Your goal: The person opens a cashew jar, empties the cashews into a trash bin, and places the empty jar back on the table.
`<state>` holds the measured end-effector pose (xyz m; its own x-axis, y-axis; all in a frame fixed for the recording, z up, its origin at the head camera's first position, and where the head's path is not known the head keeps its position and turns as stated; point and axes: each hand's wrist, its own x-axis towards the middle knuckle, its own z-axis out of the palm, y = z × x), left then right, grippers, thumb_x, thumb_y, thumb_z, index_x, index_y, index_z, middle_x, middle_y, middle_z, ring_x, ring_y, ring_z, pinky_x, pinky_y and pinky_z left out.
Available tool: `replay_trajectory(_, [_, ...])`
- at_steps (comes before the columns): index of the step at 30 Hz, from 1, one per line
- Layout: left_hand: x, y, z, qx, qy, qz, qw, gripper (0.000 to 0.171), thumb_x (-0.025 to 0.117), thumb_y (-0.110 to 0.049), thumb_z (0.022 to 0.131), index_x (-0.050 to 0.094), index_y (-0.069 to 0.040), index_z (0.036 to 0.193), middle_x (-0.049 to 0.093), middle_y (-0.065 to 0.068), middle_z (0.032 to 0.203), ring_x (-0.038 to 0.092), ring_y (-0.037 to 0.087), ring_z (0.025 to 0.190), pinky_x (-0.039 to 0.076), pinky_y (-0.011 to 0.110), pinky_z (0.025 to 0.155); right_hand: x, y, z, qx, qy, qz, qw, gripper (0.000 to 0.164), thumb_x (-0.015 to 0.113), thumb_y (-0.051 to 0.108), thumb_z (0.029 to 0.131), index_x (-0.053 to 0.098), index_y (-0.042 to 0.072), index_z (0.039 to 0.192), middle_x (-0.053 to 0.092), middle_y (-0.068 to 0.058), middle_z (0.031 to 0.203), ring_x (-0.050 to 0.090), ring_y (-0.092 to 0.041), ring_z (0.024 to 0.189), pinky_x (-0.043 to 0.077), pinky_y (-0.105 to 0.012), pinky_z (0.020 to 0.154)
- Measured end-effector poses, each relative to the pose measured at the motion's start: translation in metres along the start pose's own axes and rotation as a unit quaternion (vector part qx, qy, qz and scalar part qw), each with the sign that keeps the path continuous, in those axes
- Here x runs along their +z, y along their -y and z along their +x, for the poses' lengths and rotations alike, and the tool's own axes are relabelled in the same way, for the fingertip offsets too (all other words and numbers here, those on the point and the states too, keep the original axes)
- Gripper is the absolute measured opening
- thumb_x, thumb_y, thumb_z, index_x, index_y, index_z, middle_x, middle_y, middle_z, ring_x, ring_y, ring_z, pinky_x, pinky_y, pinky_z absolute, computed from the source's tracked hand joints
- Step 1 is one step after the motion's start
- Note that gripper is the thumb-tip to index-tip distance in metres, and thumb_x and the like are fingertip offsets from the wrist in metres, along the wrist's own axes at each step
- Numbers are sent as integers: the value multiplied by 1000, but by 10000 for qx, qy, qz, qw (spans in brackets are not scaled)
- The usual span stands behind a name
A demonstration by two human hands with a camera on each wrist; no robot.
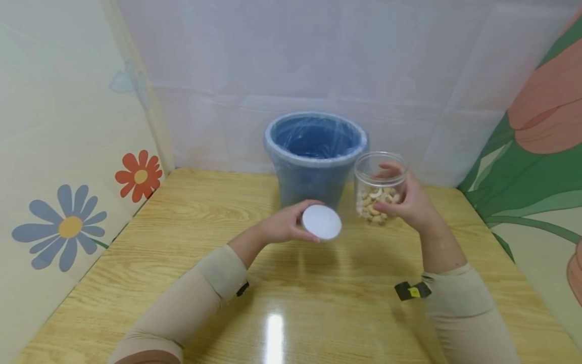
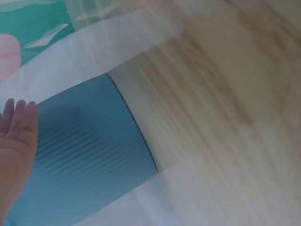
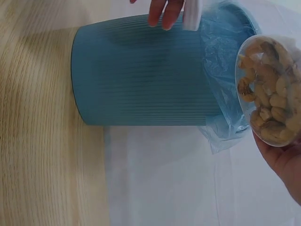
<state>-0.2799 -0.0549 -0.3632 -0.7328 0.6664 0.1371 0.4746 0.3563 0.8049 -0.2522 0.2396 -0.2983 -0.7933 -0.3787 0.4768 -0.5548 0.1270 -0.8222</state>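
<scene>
My right hand (image 1: 411,202) grips a clear plastic jar (image 1: 382,174) from its right side, thumb across the front. Cashews (image 1: 376,205) fill roughly its lower half, and its mouth has no cover on it. In the right wrist view the jar's base (image 3: 273,92) faces the camera, with the nuts pressed against it. My left hand (image 1: 288,222) holds a round white lid (image 1: 322,222) by its edge, flat face toward the head camera. Left of the jar and behind the lid stands a blue ribbed bin (image 1: 311,177). The lid is out of sight in the left wrist view.
A thin clear bag (image 3: 221,84) lines the bin and folds over its rim. The bin stands on a wood-grain table (image 1: 218,202) near the white back wall (image 1: 318,55). Side panels with printed flowers (image 1: 70,227) border the table left and right.
</scene>
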Motion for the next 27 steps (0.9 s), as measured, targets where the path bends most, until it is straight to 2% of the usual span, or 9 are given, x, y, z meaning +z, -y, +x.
replay_trajectory(7, [10,11,4,-59,389,78,9992,83,83,-28,66,38,-13,135,49,4,125,48,16,113,44,31,92,0,0,1,17,5,2,10000,77,67,-13,70,32,6,136,49,-8,120,54,-21,102,53,-27,78])
replay_trajectory(12, [17,13,6,-249,600,554,9963,87,83,-35,64,38,-14,136,49,2,126,48,15,113,44,30,91,0,0,1,24,45,29,10000,77,67,-12,70,31,5,136,48,-9,120,54,-21,102,54,-28,77])
replay_trajectory(19, [22,17,8,-151,734,914,9930,86,83,-37,63,41,-13,134,52,0,123,49,15,112,43,29,92,-1,-1,1,16,-32,26,10000,77,67,-13,68,35,9,134,51,-5,118,55,-19,101,53,-26,79])
replay_trajectory(22, [24,19,9,-218,921,1245,9877,89,82,-43,62,40,-12,135,52,1,124,47,15,114,40,31,97,-1,-1,1,13,-27,75,10000,77,66,-13,68,36,12,134,51,-5,118,55,-19,101,53,-27,79])
replay_trajectory(27, [28,22,9,-201,1227,1872,9744,97,79,-51,61,37,-7,137,51,3,126,46,17,116,37,33,101,-1,-1,1,1,-2,137,9999,77,66,-13,68,36,11,134,50,-6,119,55,-20,101,53,-26,79])
